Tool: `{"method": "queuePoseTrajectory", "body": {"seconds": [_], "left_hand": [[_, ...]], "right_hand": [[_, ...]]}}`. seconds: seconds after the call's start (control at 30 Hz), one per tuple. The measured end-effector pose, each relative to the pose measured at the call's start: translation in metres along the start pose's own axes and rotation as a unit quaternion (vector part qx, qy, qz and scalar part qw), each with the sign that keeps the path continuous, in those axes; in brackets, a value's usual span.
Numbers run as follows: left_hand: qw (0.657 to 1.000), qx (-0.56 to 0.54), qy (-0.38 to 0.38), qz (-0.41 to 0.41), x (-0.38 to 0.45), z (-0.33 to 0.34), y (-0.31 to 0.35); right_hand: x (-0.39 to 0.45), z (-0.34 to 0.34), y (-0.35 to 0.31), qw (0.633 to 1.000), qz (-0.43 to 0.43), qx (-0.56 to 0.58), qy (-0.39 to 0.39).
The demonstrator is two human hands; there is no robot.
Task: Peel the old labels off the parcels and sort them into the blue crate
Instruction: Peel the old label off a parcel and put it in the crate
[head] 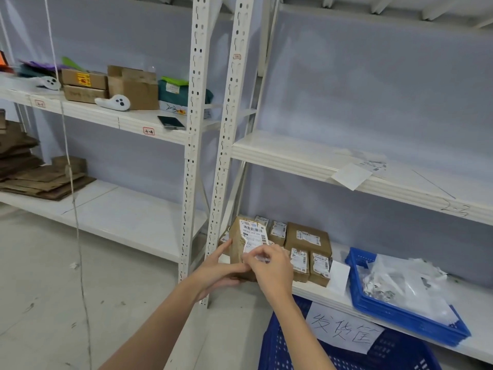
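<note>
You are in the peeling step: your left hand (218, 268) holds a brown parcel (240, 244) upright at the front of the bottom shelf (314, 292), fingers wrapped around its left side and base, while your right hand (269, 265) pinches the lower edge of the white label (254, 235) stuck to its face. So both grips are closed, the left on the parcel, the right on the label's corner. The label looks mostly stuck down, so the next move likely calls for a steady pull up and away while the left hand braces the box. More labelled parcels (306, 249) stand just behind and to the right, touching or nearly touching yours. A white upright post (217, 209) stands just left of your left hand, and the shelf above hangs over the work, so lift room is limited; pulling toward yourself looks freest. The blue crate (341, 351) with the handwritten sign sits on the floor below your right forearm, near enough for a short drop. A blue tray (400, 316) of torn scraps sits farther right on the shelf.
</note>
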State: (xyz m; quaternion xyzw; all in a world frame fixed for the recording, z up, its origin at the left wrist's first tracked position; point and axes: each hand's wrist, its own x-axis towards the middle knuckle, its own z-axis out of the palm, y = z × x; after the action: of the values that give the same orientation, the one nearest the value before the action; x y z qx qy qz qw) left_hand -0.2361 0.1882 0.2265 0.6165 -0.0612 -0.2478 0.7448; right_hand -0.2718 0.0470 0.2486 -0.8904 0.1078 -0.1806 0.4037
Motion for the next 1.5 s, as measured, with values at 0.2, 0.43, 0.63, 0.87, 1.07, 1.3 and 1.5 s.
{"method": "queuePoseTrajectory", "body": {"seconds": [0.2, 0.43, 0.63, 0.87, 1.07, 1.3, 1.5], "left_hand": [[1.0, 0.017, -0.005, 0.008, 0.0, -0.001, -0.003], [0.998, -0.064, -0.009, -0.014, 0.0, 0.0, -0.001], [0.998, -0.049, 0.041, -0.028, 0.01, -0.007, -0.011], [0.997, -0.046, 0.058, -0.029, 0.013, -0.01, -0.009], [0.995, -0.035, 0.084, -0.028, 0.013, -0.014, -0.012], [0.996, -0.033, 0.081, -0.026, 0.009, -0.023, -0.016], [0.995, -0.046, 0.078, -0.028, 0.008, -0.031, -0.016]], "right_hand": [[-0.003, 0.001, 0.003, 1.0, -0.014, -0.008, 0.003], [-0.003, 0.004, 0.005, 0.999, -0.019, -0.04, -0.015], [-0.008, 0.013, 0.004, 0.994, -0.066, -0.083, 0.005], [-0.007, 0.021, 0.003, 0.994, -0.079, -0.068, 0.019], [-0.008, 0.026, -0.001, 0.994, -0.077, -0.073, 0.013], [-0.013, 0.037, 0.001, 0.979, -0.137, -0.148, 0.002], [-0.012, 0.039, 0.003, 0.994, -0.109, 0.001, -0.026]]}}
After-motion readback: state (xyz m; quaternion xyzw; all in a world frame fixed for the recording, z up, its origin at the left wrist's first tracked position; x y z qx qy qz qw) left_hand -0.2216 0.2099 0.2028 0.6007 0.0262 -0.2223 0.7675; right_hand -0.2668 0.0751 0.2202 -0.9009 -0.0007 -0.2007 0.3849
